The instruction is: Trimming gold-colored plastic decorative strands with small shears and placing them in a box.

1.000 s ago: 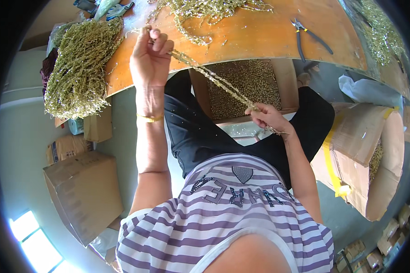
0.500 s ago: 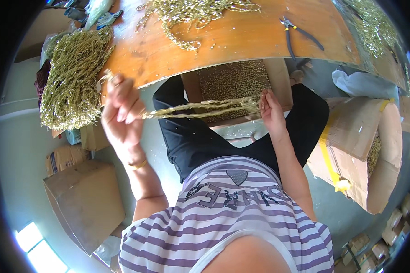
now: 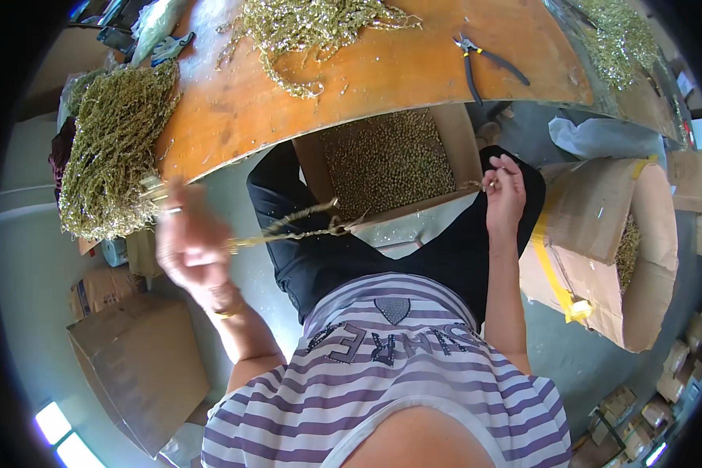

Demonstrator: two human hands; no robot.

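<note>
Head view: gold strands (image 3: 300, 234) run crosswise, pointing right.

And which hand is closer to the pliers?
Right. The right hand is below the pliers in the picture; the left hand is farther away, down and to their left.

Head-worn fisheye, looking steeply down on hands (image 3: 505, 204) from close above

Thin, twisted gold strands (image 3: 304, 233) stretched, partly blurred, from the left hand (image 3: 191, 243) toward the frame's centre, their right ends spread apart.
</note>
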